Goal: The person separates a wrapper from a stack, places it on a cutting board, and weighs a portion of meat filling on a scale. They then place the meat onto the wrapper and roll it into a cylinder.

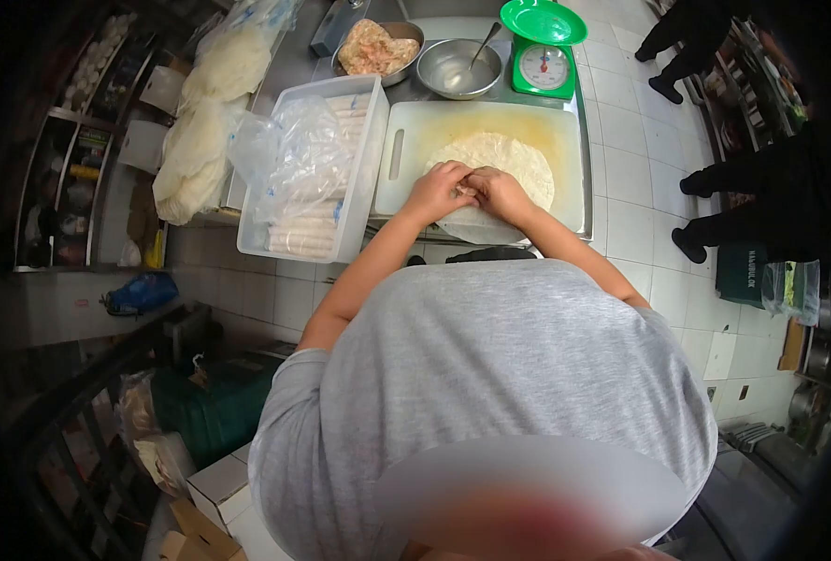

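A thin round spring roll wrapper (518, 166) lies on the white cutting board (415, 126). Over its near part, my left hand (442, 194) and my right hand (501, 194) meet with curled fingers. Both are closed on the wrapper at a small roll of filling, of which only a little shows between the fingertips. Left of the board, a clear plastic box (364, 201) holds rows of pale finished rolls (301, 236), partly covered by a plastic bag (299, 150). Behind the board stands a metal bowl of pinkish filling (375, 49).
A metal bowl (459, 70) with a spoon and a green scale (542, 67) stand along the board's far side. Stacked wrappers (212, 112) lie left of the box. On the right, people in dark trousers (747, 178) stand on the tiled floor near shelves.
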The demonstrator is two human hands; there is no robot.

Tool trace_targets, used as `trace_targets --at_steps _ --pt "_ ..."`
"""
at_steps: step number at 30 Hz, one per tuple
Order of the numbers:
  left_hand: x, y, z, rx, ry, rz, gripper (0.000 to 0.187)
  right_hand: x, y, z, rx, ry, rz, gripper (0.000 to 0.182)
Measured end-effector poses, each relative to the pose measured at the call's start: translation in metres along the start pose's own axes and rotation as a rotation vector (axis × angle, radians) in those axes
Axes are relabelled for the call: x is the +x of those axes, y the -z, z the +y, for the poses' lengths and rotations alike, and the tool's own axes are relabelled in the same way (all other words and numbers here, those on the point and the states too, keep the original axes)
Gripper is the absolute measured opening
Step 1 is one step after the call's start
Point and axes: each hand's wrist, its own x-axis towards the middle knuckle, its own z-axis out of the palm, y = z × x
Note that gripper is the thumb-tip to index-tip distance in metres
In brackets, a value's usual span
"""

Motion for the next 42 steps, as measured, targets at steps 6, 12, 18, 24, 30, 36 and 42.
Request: trace_targets --at_steps 6,12,18,24,30,36,42 --pt "-0.003 -0.003 -0.018 -0.098 0.080 -0.019 0.040 0.000 0.030 0.027 0.515 -0.311 0.014 0.023" --pt "-0.001 -0.010 -0.021 -0.259 -0.031 0.088 0.030 -0.010 0.010 0.030 0.555 -0.420 0.002 0.003" --pt "0.000 -0.014 -0.034 -0.147 -0.005 0.046 0.035 -0.010 0.014 0.028 0.385 -0.388 -0.006 0.022" --pt "-0.006 -0.008 -0.030 -0.208 -0.053 0.065 0.037 -0.004 0.012 -0.001 0.121 0.118 0.080 0.033" --pt "-0.007 -0.015 -0.045 -0.149 -0.035 -0.017 0.037 -0.003 0.003 0.011 0.163 0.083 0.041 0.019" --pt "-0.019 -0.008 -0.035 -0.160 0.011 0.056 0.073 0.049 0.104 0.030 0.361 -0.094 0.055 0.024" --pt "-0.030 -0.014 -0.030 -0.028 -0.060 0.192 0.068 0.156 0.217 0.161 0.025 -0.237 0.459 0.029"
